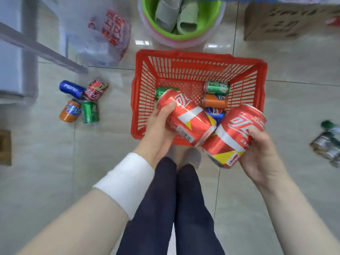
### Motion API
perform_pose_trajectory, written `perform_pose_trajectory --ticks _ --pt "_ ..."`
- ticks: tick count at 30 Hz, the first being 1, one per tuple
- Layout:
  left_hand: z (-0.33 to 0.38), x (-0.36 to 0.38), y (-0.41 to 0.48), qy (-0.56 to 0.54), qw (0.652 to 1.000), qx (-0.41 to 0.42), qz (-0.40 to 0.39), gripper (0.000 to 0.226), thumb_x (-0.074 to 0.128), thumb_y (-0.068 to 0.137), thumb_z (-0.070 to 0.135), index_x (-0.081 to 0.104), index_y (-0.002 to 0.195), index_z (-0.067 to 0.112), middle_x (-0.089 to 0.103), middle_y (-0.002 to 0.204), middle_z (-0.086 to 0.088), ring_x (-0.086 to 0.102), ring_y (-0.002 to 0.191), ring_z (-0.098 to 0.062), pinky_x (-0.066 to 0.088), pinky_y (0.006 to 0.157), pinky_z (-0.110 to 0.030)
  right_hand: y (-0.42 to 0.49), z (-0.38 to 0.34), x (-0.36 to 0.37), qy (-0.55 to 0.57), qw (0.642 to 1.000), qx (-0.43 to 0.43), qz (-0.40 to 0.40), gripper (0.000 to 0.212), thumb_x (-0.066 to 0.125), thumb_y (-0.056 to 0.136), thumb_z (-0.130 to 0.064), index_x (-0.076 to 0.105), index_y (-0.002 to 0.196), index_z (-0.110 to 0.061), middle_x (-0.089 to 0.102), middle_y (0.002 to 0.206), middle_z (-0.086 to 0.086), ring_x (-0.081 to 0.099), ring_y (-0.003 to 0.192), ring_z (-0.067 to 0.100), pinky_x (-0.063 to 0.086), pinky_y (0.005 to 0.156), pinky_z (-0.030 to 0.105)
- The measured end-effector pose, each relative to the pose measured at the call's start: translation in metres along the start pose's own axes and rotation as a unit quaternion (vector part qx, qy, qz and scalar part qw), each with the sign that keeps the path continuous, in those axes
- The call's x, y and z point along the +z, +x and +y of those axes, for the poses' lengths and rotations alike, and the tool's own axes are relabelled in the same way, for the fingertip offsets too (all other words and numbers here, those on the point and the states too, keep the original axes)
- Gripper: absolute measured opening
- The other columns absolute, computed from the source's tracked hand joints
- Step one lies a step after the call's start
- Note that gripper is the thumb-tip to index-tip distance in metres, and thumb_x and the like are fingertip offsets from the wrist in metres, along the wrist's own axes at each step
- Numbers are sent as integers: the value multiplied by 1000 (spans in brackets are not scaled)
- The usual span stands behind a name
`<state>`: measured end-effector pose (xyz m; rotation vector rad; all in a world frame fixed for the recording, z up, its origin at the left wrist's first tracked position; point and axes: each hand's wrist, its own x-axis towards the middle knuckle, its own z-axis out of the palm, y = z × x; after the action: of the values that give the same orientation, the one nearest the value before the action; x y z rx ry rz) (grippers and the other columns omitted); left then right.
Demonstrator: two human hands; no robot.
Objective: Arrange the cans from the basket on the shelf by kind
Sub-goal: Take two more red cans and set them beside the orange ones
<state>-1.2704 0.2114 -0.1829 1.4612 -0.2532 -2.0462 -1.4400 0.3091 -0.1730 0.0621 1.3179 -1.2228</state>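
A red plastic basket point(198, 61) stands on the tiled floor in front of me. My left hand point(158, 129) grips a red cola can point(185, 116) held on its side over the basket's near edge. My right hand point(259, 155) grips a second red cola can point(237, 133), touching the first. Inside the basket lie a green can point(218, 87), an orange can point(215, 101), a blue can point(214, 113) partly hidden, and another green can point(161, 91) mostly hidden behind the left can.
On the floor at left lie a blue Pepsi can point(70, 88), a red cola can point(94, 90), an orange can point(70, 111) and a green can point(89, 111), below a grey shelf point(16, 52). A plastic bag point(99, 34), green basin point(182, 19), cardboard box point(287, 21) and more cans point(329, 142) surround the basket.
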Motion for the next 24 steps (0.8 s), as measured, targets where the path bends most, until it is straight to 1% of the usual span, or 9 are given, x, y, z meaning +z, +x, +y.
perform_pose_trajectory --ticks 4,7,9,11,14,16,18,20,24 --pt "32 35 -77 -15 999 -32 9 88 69 52 41 50 128 2 60 117 -18 60 103 -30 50 90 -43 -68 -39 29 51 998 29 17 96 87 26 -49 60 108 -7 71 94 7 67 85 20 54 83 38" --pt "50 54 -124 -11 999 -44 -27 46 57 73 41 60 103 5 71 84 -10 68 75 -21 56 74 -35 -111 -68 46 59 998 36 14 97 86 27 -50 61 110 -6 71 96 11 68 85 23 54 81 40" --pt "62 66 -152 -14 998 -50 -34 42 43 87 43 60 95 5 71 71 -8 68 63 -19 57 63 -31 -138 -88 56 55 998 35 7 99 83 32 -50 59 115 -3 67 104 16 66 90 26 53 84 42" --pt "75 78 -180 -16 997 -49 -52 48 52 81 51 64 92 6 71 71 -8 68 63 -19 58 63 -31 -164 -110 65 53 998 29 -17 85 80 41 -48 62 110 -3 69 100 16 68 86 26 54 82 41" --pt "94 96 -219 -4 992 -62 -111 66 85 34 56 75 79 9 72 76 -10 70 67 -22 58 60 -33 -202 -142 75 38 998 17 -40 53 60 67 -43 62 107 -8 71 94 9 68 84 22 54 83 40" --pt "107 106 -241 2 990 -54 -132 84 89 22 51 69 90 6 72 77 -11 70 66 -22 57 57 -32 -223 -160 80 30 998 8 -58 47 65 68 -42 68 103 -10 71 96 9 68 86 22 52 85 43" --pt "122 116 -261 21 988 -40 -148 83 88 33 51 62 99 6 72 79 -9 70 67 -21 57 59 -31 -240 -175 89 16 996 -2 -86 56 84 47 -45 75 91 -12 72 97 10 70 87 23 53 84 44" --pt "139 124 -278 38 987 -19 -154 68 79 56 48 60 105 6 72 82 -8 70 70 -20 57 62 -31 -254 -191 100 1 995 -15 -95 70 89 34 -46 75 91 -10 73 95 11 70 85 23 57 79 41" --pt "177 140 -310 83 980 14 -182 85 83 50 47 56 119 6 68 104 -13 69 84 -23 57 72 -36 -281 -225 128 -35 993 -68 -87 101 90 30 -52 59 113 -3 71 97 12 69 84 23 56 79 41"
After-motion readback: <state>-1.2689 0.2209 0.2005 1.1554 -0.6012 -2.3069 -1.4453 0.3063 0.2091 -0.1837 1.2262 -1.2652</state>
